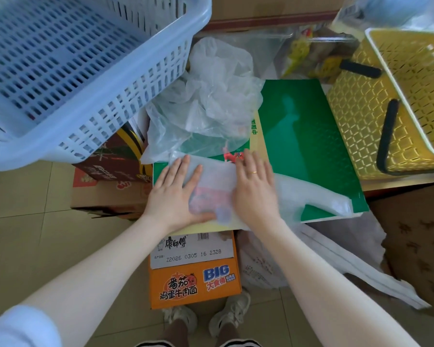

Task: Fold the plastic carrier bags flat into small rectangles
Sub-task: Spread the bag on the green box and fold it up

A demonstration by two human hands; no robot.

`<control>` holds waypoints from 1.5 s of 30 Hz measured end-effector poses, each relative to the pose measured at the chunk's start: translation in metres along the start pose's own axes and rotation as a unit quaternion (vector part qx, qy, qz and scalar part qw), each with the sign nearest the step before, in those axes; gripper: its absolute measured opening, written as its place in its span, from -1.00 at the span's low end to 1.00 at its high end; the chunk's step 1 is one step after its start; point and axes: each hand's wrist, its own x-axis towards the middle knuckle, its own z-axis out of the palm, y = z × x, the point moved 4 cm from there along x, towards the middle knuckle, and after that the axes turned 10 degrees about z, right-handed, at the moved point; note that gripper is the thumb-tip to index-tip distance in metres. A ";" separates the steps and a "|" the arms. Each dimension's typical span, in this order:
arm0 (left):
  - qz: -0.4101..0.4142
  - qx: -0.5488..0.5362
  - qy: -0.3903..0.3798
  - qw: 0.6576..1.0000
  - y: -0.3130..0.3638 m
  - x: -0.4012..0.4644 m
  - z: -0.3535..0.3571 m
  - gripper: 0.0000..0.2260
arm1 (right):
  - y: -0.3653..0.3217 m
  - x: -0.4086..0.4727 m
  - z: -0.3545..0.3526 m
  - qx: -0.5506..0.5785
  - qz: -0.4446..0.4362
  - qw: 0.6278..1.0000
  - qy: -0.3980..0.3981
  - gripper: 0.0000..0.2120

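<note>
Both hands lie flat with straight fingers, holding nothing, the left hand (pixel 176 194) and the right hand (pixel 254 189) pressing side by side on a translucent carrier bag (pixel 216 186) spread on a green box lid (pixel 311 136) that serves as the desk. The bag's long axis runs out from under the palms away to the right, its handle end (pixel 336 204) trailing past the right hand, which is therefore nearer to it and, I judge, better placed to fold it inward. Just beyond the fingertips sits a crumpled heap of clear bags (pixel 211 103), unfolded
</note>
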 end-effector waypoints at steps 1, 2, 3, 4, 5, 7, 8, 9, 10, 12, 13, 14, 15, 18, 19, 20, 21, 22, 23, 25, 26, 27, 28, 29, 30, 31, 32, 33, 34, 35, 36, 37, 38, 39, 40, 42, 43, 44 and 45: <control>0.002 0.001 0.000 1.000 0.000 0.000 0.000 0.06 | -0.011 -0.003 0.005 0.017 -0.016 1.000 -0.019 -0.46; 0.003 0.002 -0.001 1.000 0.000 0.000 -0.001 0.08 | -0.018 -0.004 0.009 0.029 -0.025 0.998 -0.043 -0.43; 0.004 0.006 -0.003 1.000 0.000 0.001 -0.001 0.10 | -0.020 -0.004 0.015 0.033 -0.027 0.997 -0.068 -0.38; 0.004 0.012 -0.004 1.000 0.000 0.001 -0.001 0.10 | -0.017 -0.004 0.020 0.028 -0.026 0.996 -0.082 -0.34; 0.005 0.014 -0.006 1.000 0.000 0.002 0.000 0.10 | -0.011 -0.004 0.025 0.016 -0.020 0.995 -0.091 -0.30; 0.006 0.010 -0.007 1.000 0.000 0.002 -0.001 0.10 | 0.009 -0.006 0.029 -0.014 0.001 0.995 -0.098 -0.26; 0.007 0.011 -0.010 1.000 0.001 0.002 -0.002 0.10 | 0.020 -0.009 0.029 -0.020 0.018 0.995 -0.100 -0.24; 0.008 0.012 -0.013 1.000 0.001 0.001 -0.002 0.10 | 0.031 -0.012 0.028 -0.020 0.039 0.994 -0.100 -0.20; 0.008 0.012 -0.015 1.000 0.002 0.001 -0.003 0.10 | 0.042 -0.015 0.026 -0.020 0.060 0.993 -0.099 -0.17; 0.008 0.010 -0.021 1.000 0.003 0.000 -0.006 0.10 | 0.065 -0.020 0.023 -0.029 0.097 0.991 -0.092 -0.10; 0.007 0.012 -0.027 1.000 0.003 0.000 -0.007 0.11 | 0.077 -0.024 0.021 -0.034 0.113 0.989 -0.087 -0.08; 0.005 0.017 -0.035 0.999 0.004 0.000 -0.009 0.11 | 0.087 -0.027 0.019 -0.035 0.128 0.988 -0.080 -0.06; 0.001 0.025 -0.043 0.999 0.006 0.000 -0.010 0.11 | 0.096 -0.030 0.017 -0.033 0.139 0.987 -0.073 -0.04; -0.036 0.054 -0.043 0.997 0.023 0.005 -0.019 0.10 | 0.108 -0.034 0.016 -0.031 0.146 0.986 -0.071 -0.02; -0.040 0.053 -0.027 0.997 0.035 0.010 -0.021 0.04 | 0.108 -0.034 0.017 -0.028 0.144 0.987 -0.071 -0.02; -0.029 0.039 -0.002 0.999 0.051 0.016 -0.022 -0.06 | 0.107 -0.034 0.017 -0.023 0.142 0.987 -0.068 -0.02; -0.002 0.014 0.024 1.000 0.070 0.024 -0.021 -0.16 | 0.107 -0.034 0.018 -0.018 0.142 0.988 -0.062 -0.03; 0.035 -0.012 0.037 0.999 0.090 0.031 -0.019 -0.25 | 0.106 -0.034 0.018 -0.011 0.142 0.988 -0.056 -0.03; 0.074 -0.032 0.031 0.996 0.110 0.037 -0.013 -0.33 | 0.107 -0.034 0.019 -0.005 0.139 0.989 -0.055 -0.03; 0.113 -0.045 -0.002 0.993 0.135 0.044 0.003 -0.40 | 0.109 -0.034 0.021 0.006 0.130 0.989 -0.068 -0.07; 0.108 -0.034 -0.005 0.994 0.139 0.045 0.010 -0.39 | 0.111 -0.034 0.022 0.011 0.125 0.990 -0.072 -0.12; 0.095 -0.015 0.003 0.995 0.139 0.044 0.014 -0.35 | 0.113 -0.034 0.022 0.015 0.119 0.990 -0.068 -0.16; 0.080 0.006 0.007 0.997 0.136 0.042 0.017 -0.31 | 0.117 -0.034 0.022 0.020 0.112 0.992 -0.059 -0.19; 0.066 0.024 0.006 0.997 0.131 0.039 0.019 -0.26 | 0.122 -0.035 0.021 0.022 0.108 0.993 -0.051 -0.21; 0.054 0.034 0.001 0.998 0.125 0.036 0.020 -0.21 | 0.128 -0.036 0.021 0.023 0.105 0.993 -0.048 -0.21; 0.047 0.039 -0.006 0.998 0.121 0.032 0.021 -0.15 | 0.136 -0.038 0.020 0.023 0.105 0.993 -0.050 -0.20; 0.046 0.043 -0.012 0.998 0.118 0.030 0.021 -0.09 | 0.145 -0.040 0.019 0.023 0.106 0.993 -0.053 -0.20; 0.050 0.048 -0.018 0.997 0.116 0.029 0.021 -0.03 | 0.154 -0.041 0.018 0.022 0.107 0.992 -0.055 -0.20; 0.053 0.053 -0.025 0.997 0.114 0.028 0.021 0.02 | 0.164 -0.043 0.016 0.020 0.107 0.993 -0.054 -0.19; 0.056 0.055 -0.030 0.996 0.113 0.027 0.020 0.06 | 0.172 -0.046 0.014 0.017 0.104 0.993 -0.052 -0.18; 0.060 0.054 -0.032 0.996 0.113 0.025 0.020 0.09 | 0.180 -0.048 0.013 0.014 0.098 0.994 -0.054 -0.16; 0.065 0.055 -0.033 0.996 0.113 0.023 0.021 0.10 | 0.187 -0.050 0.012 0.011 0.088 0.994 -0.059 -0.14; 0.070 0.060 -0.029 0.995 0.115 0.022 0.021 0.10 | 0.192 -0.052 0.011 0.009 0.075 0.995 -0.069 -0.12; 0.082 0.071 -0.020 0.994 0.122 0.019 0.022 0.08 | 0.197 -0.052 0.011 0.009 0.059 0.995 -0.079 -0.10; 0.096 0.076 -0.003 0.992 0.132 0.017 0.024 0.01 | 0.201 -0.053 0.009 0.011 0.043 0.995 -0.085 -0.11; 0.131 0.068 0.062 0.987 0.157 0.015 0.027 -0.32 | 0.208 -0.051 0.003 0.026 0.004 0.997 -0.076 -0.26; 0.137 0.052 0.081 0.986 0.167 0.014 0.029 -0.42 | 0.211 -0.051 0.000 0.043 -0.018 0.997 -0.059 -0.38; 0.138 0.038 0.088 0.986 0.174 0.014 0.033 -0.44 | 0.214 -0.051 -0.004 0.062 -0.035 0.997 -0.039 -0.46; 0.136 0.026 0.098 0.985 0.179 0.013 0.036 -0.45 | 0.218 -0.051 -0.009 0.080 -0.048 0.995 -0.024 -0.47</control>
